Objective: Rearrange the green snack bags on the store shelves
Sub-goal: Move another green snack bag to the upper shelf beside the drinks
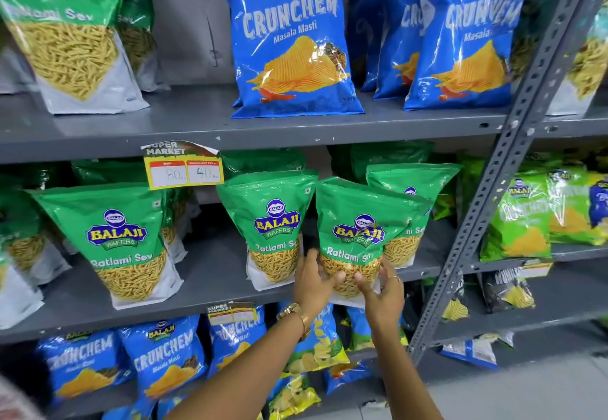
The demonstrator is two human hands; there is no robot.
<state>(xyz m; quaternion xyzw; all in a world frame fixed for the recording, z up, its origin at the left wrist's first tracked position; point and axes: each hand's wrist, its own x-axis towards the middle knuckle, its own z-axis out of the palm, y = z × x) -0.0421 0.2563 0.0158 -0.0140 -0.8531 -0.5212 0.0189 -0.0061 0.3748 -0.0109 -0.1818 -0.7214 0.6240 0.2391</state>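
Note:
A green Ratlami Sev bag (358,222) stands tilted at the front edge of the middle shelf (210,275). My left hand (312,283) grips its lower left side and my right hand (383,291) grips its lower right side. Just left of it stands another green Sev bag (271,222), upright. A third green bag (411,183) leans behind the held one, partly hidden. Further left, a green Sev bag (118,238) stands alone, with more green bags behind it and at the far left.
Blue Crunchem bags (289,41) fill the upper shelf beside a green Sev bag (65,31). More blue bags (164,357) sit on the lower shelf. A grey slotted upright (513,143) borders the right. A yellow price tag (184,166) hangs from the upper shelf edge.

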